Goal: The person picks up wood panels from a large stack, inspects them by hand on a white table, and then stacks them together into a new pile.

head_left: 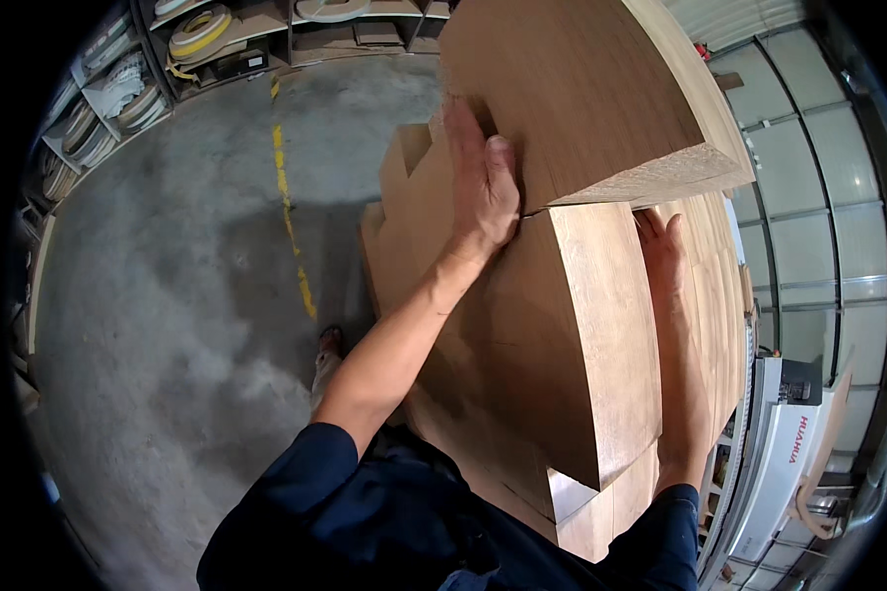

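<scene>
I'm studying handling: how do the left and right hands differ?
The left hand lies left of the lower wooden block's pale end; the right hand is right of it. The left hand looks larger in view; the right hand looks smaller and is partly hidden. Both are bare, close to the upper wooden block.

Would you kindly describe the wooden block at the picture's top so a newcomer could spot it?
Find the wood pile right of the grey floor. At its upper end, beside the left hand, sits a brown block. Its near side looks rough, unlike the smoother block below.
</scene>
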Tool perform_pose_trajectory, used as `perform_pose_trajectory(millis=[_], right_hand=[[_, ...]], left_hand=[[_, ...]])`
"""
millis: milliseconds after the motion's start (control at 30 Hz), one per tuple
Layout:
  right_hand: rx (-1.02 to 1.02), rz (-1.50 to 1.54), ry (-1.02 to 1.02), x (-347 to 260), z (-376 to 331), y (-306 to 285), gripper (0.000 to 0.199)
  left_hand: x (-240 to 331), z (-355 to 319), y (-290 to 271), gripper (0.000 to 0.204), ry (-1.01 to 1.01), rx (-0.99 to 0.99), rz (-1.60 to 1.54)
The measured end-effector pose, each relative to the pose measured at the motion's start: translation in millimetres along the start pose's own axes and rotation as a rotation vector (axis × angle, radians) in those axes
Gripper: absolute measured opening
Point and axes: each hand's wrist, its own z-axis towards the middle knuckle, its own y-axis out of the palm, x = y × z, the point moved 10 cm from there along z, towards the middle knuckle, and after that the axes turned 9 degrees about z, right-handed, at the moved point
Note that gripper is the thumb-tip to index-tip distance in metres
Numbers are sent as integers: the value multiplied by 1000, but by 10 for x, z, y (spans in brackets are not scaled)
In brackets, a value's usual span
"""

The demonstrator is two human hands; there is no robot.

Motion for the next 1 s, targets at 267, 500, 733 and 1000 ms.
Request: perform_pose_trajectory(millis=[267,500,733,1000], right_hand=[[15,23,-16,9,31,-4,83],[33,49,-36,-106,-280,-103,84],[-101,556,-268,-274,-2192,-709,87],[911,-40,-419,-171,-2868,-583,84]], left_hand=[[213,46,29,71,123,24,67],[338,-86,-288,79,86,93,-93],[175,-247,-286,76,41,51,-55],[-22,-181,47,73,62,-8,38]])
